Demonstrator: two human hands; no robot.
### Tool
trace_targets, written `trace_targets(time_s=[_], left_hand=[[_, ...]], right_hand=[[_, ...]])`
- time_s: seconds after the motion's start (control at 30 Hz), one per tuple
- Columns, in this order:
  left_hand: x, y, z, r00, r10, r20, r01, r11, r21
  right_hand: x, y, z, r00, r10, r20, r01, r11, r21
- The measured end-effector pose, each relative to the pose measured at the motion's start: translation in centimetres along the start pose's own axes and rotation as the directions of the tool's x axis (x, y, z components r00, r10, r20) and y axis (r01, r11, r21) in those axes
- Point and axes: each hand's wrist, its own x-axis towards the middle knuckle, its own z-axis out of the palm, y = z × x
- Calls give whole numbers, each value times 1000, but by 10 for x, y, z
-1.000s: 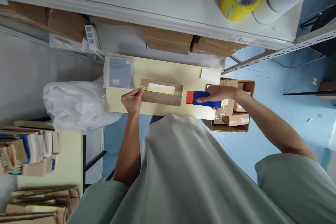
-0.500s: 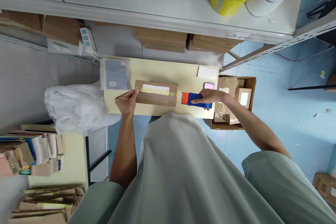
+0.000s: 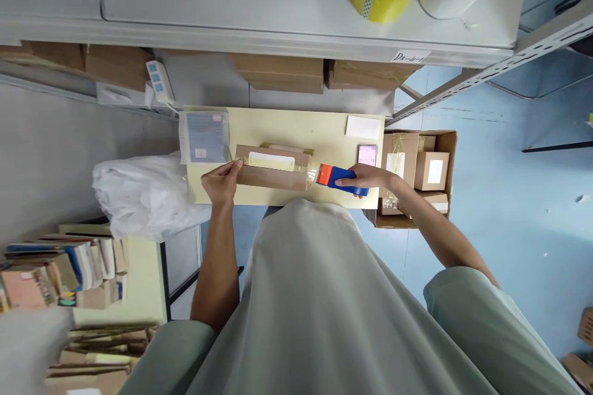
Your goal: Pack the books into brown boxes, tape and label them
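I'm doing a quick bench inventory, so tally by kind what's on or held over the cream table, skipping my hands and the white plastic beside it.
Cardboard parcel: 1
Tape dispenser: 1
Phone: 1
Flat white item: 1
Plastic-wrapped blue item: 1
Total: 5

Blue tape dispenser [image 3: 341, 173] partly hidden beneath right hand [image 3: 370, 177].

— Holding what in the left hand [image 3: 222, 182]?
— Pinching the left end of a long cardboard box [image 3: 274, 178], over a pale yellow table [image 3: 278, 121].
— And with the right hand [image 3: 369, 176]?
— Gripping a blue and orange tape dispenser [image 3: 341, 179], just beside the box's right end.
— And on the table?
— See a phone [image 3: 367, 154], a white card [image 3: 362, 126] and, far left, a plastic-wrapped blue packet [image 3: 205, 136].
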Motion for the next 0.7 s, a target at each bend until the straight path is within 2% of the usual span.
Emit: trace_targets(time_s=[0.13,0.33,0.5,0.63,0.7], left_hand=[[1,1,0,1000,-6,-7,6,1000,3],[-3,-2,1,1000,3,-23,-3,1000,5],[-9,-4,3,999,-10,-33,11,1000,24],[-10,-4,-3,999,10,-30,-9,1000,26],[-9,-5,-9,999,-1,-34,2,999,34]], right_hand=[[2,-4,5,999,18,-37,-22,993,-115],[1,-27,22,969,110,-221,-185,916,-357],[21,-44,41,937,94,-336,-246,861,-445],[44,-36,52,897,169,-408,-376,778,-504],[47,-27,54,888,199,-415,-402,776,-486]])
